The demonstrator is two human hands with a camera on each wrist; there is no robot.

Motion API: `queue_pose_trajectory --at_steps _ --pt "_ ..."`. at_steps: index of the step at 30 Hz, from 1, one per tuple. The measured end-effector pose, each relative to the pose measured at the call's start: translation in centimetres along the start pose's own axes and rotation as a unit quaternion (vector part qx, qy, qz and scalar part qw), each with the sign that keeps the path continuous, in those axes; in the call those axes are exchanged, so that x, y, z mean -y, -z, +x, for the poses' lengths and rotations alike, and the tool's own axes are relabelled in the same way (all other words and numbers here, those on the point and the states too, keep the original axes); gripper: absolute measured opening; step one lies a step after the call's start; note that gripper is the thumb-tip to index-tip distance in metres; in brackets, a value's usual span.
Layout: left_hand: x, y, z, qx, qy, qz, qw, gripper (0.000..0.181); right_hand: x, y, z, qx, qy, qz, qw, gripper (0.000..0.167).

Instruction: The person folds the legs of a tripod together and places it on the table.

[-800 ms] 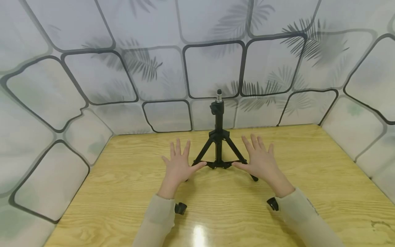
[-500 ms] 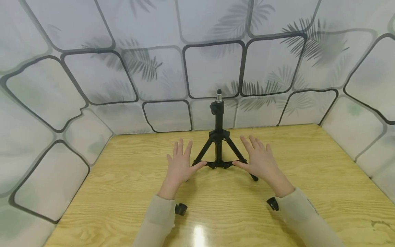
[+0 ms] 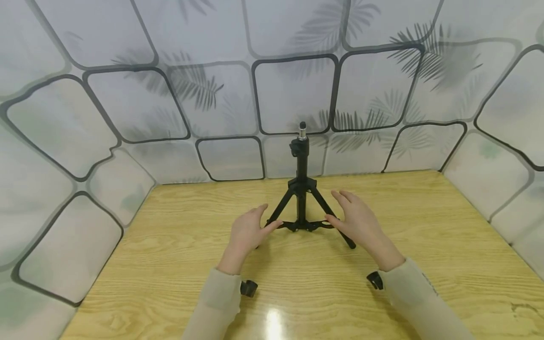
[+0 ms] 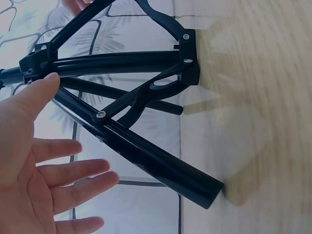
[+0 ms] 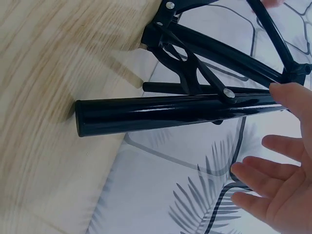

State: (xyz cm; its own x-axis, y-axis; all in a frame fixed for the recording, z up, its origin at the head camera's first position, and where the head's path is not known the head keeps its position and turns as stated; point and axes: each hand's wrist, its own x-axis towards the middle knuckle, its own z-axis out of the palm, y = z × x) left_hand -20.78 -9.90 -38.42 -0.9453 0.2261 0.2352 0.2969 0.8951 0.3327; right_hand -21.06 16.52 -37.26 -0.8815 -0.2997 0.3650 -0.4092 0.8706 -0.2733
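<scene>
A black tripod stand (image 3: 301, 163) with a silver tip stands upright, its legs spread on the table. My left hand (image 3: 248, 229) is beside the tripod's left leg, fingers slightly bent and thumb toward the leg. On the other side, my right hand (image 3: 360, 223) is by the right leg, its thumb overlapping that leg in the head view. In the left wrist view, the fingers (image 4: 78, 187) are extended near a leg (image 4: 161, 161), holding nothing. The right wrist view likewise has loose fingers (image 5: 263, 178) below a leg (image 5: 146, 114). Whether either thumb touches the tripod, I cannot tell.
The wooden table (image 3: 170, 264) has a glossy, light-reflecting surface. Patterned fabric walls (image 3: 225, 104) enclose its back and sides. Small black devices (image 3: 249, 288) protrude from under both sleeves.
Both hands' spread fingers have drawn in and bent slightly. The left fingertips have lowered, and the right thumb has shifted a little up and right. The tripod stays in place.
</scene>
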Motion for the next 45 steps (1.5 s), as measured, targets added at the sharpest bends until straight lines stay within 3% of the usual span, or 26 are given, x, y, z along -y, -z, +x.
queue_pose_trajectory --at_steps 3,9,15,20,26,30,34,39,45 --pt "0.0 0.0 -0.2 0.018 0.009 0.003 0.9998 0.065 0.1 0.1 0.1 -0.011 -0.002 0.019 0.9998 0.060" --pt "0.3 -0.4 -0.3 0.014 -0.001 -0.012 0.9998 0.059 0.4 0.9 0.6 -0.028 -0.007 0.067 0.9973 0.054" --pt "0.7 -0.7 -0.3 0.019 -0.011 -0.029 0.9994 0.054 0.8 2.0 1.6 -0.081 0.017 0.092 0.9924 0.050" --pt "1.2 -1.0 -0.4 0.024 -0.016 -0.055 0.9981 0.047 1.6 3.3 2.7 -0.129 0.048 0.109 0.9844 0.046" --pt "1.5 -1.1 -0.4 0.030 -0.017 -0.091 0.9952 0.035 3.1 5.3 4.3 -0.191 0.092 0.136 0.9678 0.043" --pt "1.7 -1.3 -0.3 0.033 -0.011 -0.104 0.9939 0.028 4.1 6.7 5.2 -0.209 0.097 0.151 0.9614 0.041" --pt "1.9 -1.5 -0.2 0.031 -0.008 -0.112 0.9932 0.025 5.0 8.0 6.4 -0.204 0.083 0.174 0.9598 0.038" --pt "1.9 -1.6 -0.1 0.023 -0.006 -0.119 0.9927 0.026 5.5 8.9 8.2 -0.151 0.033 0.235 0.9597 0.042" --pt "1.8 -1.9 -0.1 0.011 -0.005 -0.127 0.9918 0.028 5.8 8.6 9.8 -0.089 -0.010 0.312 0.9459 0.045"
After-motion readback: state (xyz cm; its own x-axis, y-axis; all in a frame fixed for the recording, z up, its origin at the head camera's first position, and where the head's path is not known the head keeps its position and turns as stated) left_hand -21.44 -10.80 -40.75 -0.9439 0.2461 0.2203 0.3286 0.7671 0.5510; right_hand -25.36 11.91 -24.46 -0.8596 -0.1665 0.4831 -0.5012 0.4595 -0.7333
